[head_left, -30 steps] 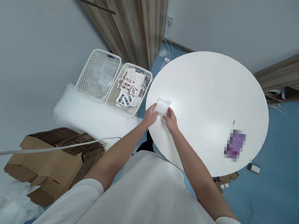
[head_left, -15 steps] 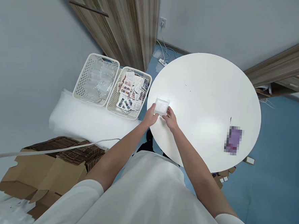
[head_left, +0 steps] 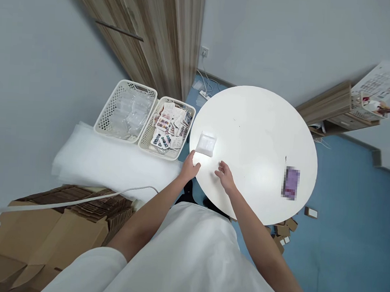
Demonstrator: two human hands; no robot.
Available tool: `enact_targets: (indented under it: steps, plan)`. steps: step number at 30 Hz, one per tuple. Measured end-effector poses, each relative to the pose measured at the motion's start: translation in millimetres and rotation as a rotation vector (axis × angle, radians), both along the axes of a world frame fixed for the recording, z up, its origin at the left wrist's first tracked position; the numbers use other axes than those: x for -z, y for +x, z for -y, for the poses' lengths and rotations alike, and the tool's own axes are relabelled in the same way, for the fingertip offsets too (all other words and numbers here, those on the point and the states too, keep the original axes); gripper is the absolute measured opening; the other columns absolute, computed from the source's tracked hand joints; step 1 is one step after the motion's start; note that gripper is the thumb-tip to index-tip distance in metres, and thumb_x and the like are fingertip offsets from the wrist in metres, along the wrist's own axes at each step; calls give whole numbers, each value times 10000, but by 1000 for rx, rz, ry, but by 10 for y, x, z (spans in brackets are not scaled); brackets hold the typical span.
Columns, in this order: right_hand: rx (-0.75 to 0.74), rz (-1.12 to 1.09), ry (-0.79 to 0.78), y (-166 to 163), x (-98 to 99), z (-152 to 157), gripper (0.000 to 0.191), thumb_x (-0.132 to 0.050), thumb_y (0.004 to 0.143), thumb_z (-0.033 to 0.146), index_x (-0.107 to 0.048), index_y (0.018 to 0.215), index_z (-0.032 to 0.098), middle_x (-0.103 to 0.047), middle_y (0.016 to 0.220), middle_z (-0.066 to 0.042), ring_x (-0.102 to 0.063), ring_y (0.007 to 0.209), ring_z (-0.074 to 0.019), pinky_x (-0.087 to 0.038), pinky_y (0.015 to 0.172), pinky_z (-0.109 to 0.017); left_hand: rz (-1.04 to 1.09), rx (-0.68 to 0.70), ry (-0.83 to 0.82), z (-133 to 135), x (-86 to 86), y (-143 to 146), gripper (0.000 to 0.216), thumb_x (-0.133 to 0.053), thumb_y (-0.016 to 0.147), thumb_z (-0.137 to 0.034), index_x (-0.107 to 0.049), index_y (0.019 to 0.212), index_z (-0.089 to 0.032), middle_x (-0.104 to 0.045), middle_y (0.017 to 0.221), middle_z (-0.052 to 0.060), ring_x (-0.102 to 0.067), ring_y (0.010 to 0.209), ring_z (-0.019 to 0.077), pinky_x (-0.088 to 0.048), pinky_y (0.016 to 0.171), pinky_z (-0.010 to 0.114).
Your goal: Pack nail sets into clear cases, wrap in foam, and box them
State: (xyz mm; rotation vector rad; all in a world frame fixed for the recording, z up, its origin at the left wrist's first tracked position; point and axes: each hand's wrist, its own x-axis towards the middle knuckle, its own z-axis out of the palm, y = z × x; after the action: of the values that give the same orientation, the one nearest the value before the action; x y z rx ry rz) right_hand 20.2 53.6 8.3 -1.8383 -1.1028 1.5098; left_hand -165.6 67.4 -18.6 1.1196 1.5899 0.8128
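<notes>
A small white wrapped packet (head_left: 206, 144) lies flat near the left edge of the round white table (head_left: 259, 123). Just below its lower left corner is my left hand (head_left: 189, 167), fingers extended and thumb apart, holding nothing; whether a fingertip touches the packet I cannot tell. My right hand (head_left: 225, 176) hovers over the table to the lower right of the packet, with its fingers apart and nothing in them.
Left of the table stand a white basket (head_left: 142, 136) of carded, coloured items and another basket (head_left: 99, 121) of clear plastic packaging. White foam sheets (head_left: 92, 155), flattened cardboard boxes (head_left: 44, 229) and a cable (head_left: 79, 197) are nearer me. A blurred purple object (head_left: 291, 182) lies on the table's right.
Both hands have let go of the packet and drawn back toward me, the right one farther. The packet now rests on the table. My view has shifted.
</notes>
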Motion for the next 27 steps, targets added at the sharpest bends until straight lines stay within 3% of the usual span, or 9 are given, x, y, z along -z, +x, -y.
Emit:
enact_targets:
  steps: [6,15,23,27]
  plan:
    - [28,28,-3,130,-40,233,627,-570,690,299,-363,1279,242,-416,1325,-89,-441,1171,-205,-367,968,-406,-47,3,37,56,15,21,635,-533,734,-214,-309,1326,-161,-319,1388,115,-302,1272,242,-281,1043,377]
    - [-81,117,39,202,48,254,582,-546,701,307,-398,1258,224,-433,1317,-85,-456,1166,-210,-388,947,-383,-116,2,34,150,-17,77,529,-565,718,-241,-446,1230,-187,-352,1374,92,-321,1264,238,-258,1052,385]
    - [-377,206,81,368,113,174,616,-496,722,339,-335,1297,189,-383,1343,-104,-426,1187,-233,-379,955,-398,11,-116,-36,547,-207,198,441,-565,741,-285,-505,1167,-187,-513,1243,106,-503,1114,236,-423,908,365]
    - [-594,253,275,399,142,170,650,-510,717,332,-308,1311,159,-330,1368,-124,-288,1274,-272,-259,1033,-463,-17,-259,-32,988,-387,254,389,-570,741,-315,-549,1115,-212,-564,1180,94,-560,1030,227,-471,835,344]
